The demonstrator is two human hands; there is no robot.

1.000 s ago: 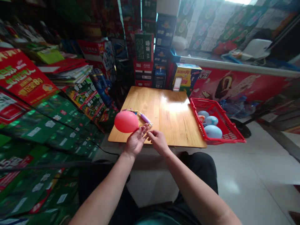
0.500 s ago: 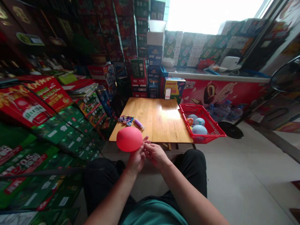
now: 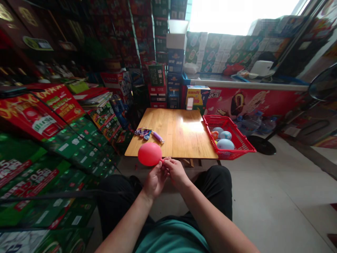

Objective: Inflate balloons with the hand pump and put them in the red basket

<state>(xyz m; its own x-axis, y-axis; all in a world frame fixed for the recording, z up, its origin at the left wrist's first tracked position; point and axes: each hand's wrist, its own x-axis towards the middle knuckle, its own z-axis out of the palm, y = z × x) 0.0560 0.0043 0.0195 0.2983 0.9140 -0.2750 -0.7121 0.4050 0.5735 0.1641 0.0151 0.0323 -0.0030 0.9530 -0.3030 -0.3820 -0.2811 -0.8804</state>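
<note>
a wooden table edge (image 3: 195,157) ahead, green cartons (image 3: 34,207) hemming the left.

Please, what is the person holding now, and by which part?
A red balloon, held at its narrow neck by the fingers of the left hand and right hand.

We see the balloon (image 3: 150,154) just before the near edge of the counter (image 3: 184,135), a pump (image 3: 158,137) on its left side, a basket (image 3: 238,140) of balloons (image 3: 225,144) beside its right end, and stacked boxes (image 3: 173,70) behind it, upper middle of the frame.
</note>
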